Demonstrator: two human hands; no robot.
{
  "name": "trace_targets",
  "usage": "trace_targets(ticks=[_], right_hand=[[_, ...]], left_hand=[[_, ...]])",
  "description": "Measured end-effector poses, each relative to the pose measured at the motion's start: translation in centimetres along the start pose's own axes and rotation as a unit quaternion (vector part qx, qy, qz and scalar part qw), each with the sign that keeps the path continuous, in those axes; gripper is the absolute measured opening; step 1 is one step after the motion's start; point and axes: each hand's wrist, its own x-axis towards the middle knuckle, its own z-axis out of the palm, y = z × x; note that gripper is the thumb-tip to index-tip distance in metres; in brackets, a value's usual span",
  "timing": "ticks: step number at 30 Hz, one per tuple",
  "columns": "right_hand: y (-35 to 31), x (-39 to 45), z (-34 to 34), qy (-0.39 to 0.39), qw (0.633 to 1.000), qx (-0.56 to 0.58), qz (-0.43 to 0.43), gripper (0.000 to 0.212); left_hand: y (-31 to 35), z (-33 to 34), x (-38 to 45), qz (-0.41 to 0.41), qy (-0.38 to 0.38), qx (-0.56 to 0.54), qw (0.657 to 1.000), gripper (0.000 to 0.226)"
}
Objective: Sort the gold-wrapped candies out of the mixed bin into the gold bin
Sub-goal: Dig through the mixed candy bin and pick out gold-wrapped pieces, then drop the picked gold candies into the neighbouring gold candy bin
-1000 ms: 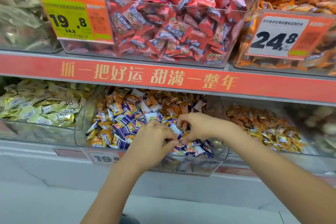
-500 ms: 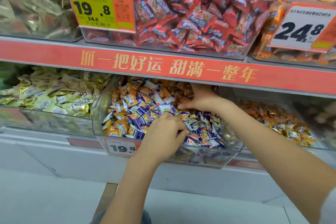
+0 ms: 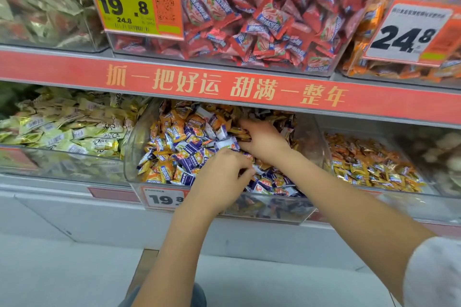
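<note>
While both hands dug in the mixed bin (image 3: 134,147), the left hand (image 3: 219,177) curled on candies; the right hand's (image 3: 264,141) grip could not be told.

I see a two-tier shelf (image 3: 224,90) with a red edge strip carrying clear bins: the mixed bin (image 3: 134,139) sits on the lower tier between a pale-gold candy bin (image 3: 62,164) and an orange candy bin (image 3: 424,203).

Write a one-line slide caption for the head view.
Both hands, left hand and right hand, dig through the mixed bin of orange and purple candies.
</note>
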Motion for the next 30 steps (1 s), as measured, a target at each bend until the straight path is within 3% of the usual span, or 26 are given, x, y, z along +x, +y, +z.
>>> trace_targets(ticks=[4,5,8,11,15,17,19,21,24,27,30], right_hand=[[0.3,-0.8,-1.6,0.020,0.974,0.206,0.094,0.022],[0.5,-1.0,-2.0,0.037,0.959,0.255,0.120,0.024],[0.7,-2.0,-3.4,0.064,0.904,0.379,0.189,0.054],[1.1,-2.6,-4.0,0.035,0.868,0.422,0.259,0.074],[1.0,-3.5,-4.7,0.017,0.909,0.331,0.252,0.066],[0.9,-4.0,-5.0,0.005,0.923,0.302,0.236,0.051],[0.4,-4.8,-5.3,-0.064,0.943,0.252,0.206,0.033],[-0.1,-5.6,-5.3,-0.123,0.953,0.214,0.178,0.023],[-0.6,-6.4,-5.3,-0.145,0.956,0.203,0.152,0.018],[-1.0,-7.1,-6.0,-0.153,0.966,0.170,0.124,0.031],[-1.4,-8.2,-7.1,-0.136,0.973,0.154,0.105,0.020]], left_hand=[[0.2,-0.5,0.0,-0.014,0.012,-0.022,1.000,0.028],[0.3,-0.6,0.0,-0.015,0.015,-0.028,0.999,0.028],[0.7,-0.6,0.0,-0.018,0.026,-0.040,0.999,0.024],[1.0,-0.5,0.0,-0.012,0.035,-0.031,0.999,0.024],[1.2,-0.5,0.0,0.000,0.055,-0.012,0.998,0.026],[1.3,-0.5,0.0,0.007,0.062,-0.007,0.998,0.025],[1.4,-0.3,0.1,0.005,0.090,-0.016,0.996,0.020],[1.5,-0.3,0.4,-0.032,0.138,-0.088,0.986,0.023],[2.1,-0.8,0.8,-0.060,0.146,-0.240,0.958,0.055],[3.2,-1.0,1.1,-0.001,0.099,-0.287,0.953,0.061],[4.5,-0.6,1.0,0.056,0.142,-0.252,0.956,0.045]])
